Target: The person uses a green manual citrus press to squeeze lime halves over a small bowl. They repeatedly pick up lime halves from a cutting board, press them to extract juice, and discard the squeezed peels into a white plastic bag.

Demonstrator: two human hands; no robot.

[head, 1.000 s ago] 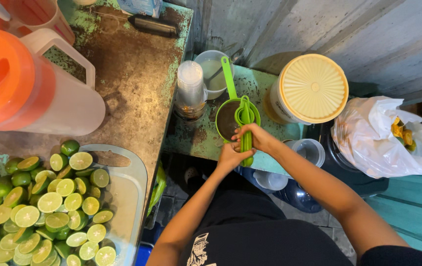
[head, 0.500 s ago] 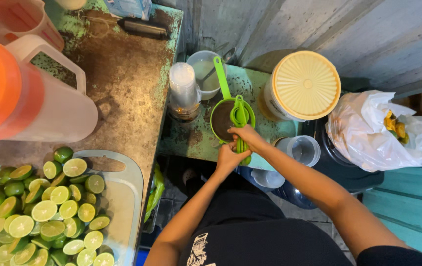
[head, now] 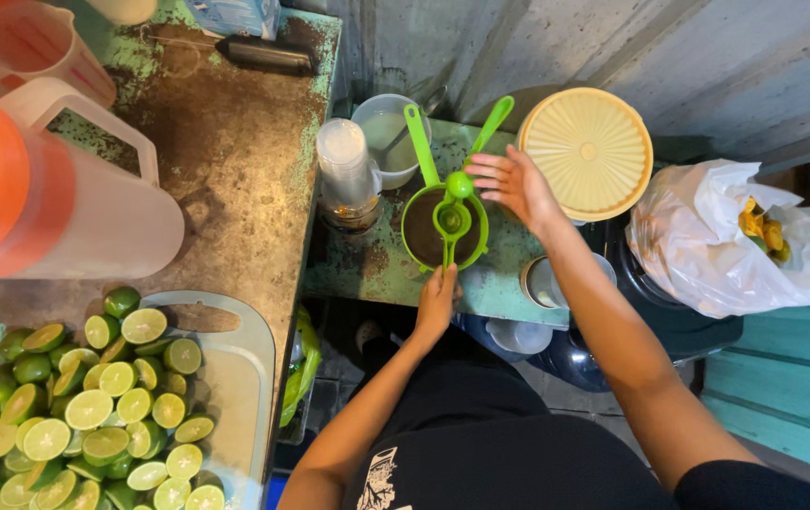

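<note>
A green hand squeezer (head: pixel 452 219) rests across a green-rimmed strainer (head: pixel 416 247) with a dark inside, on a small worn green table (head: pixel 494 279). My left hand (head: pixel 438 302) grips the squeezer's lower handle at the near rim. The squeezer is hinged open, its upper handle (head: pixel 492 123) raised towards the wall. My right hand (head: pixel 513 184) is beside the hinge with fingers spread, holding nothing. What lies in the squeezer's cup is too small to tell.
Many halved limes (head: pixel 93 416) are piled on a white cutting board (head: pixel 244 378) on the rusty counter at left, behind them an orange-lidded pitcher (head: pixel 65 208). A cup stack (head: pixel 346 170), a white cup (head: pixel 384 132), a round yellow lid (head: pixel 586 151) and a white plastic bag (head: pixel 707 246) surround the strainer.
Both hands squeezed the shut handles before. Now my right hand has let go, the upper handle is swung open, and my left hand alone holds the lower handle.
</note>
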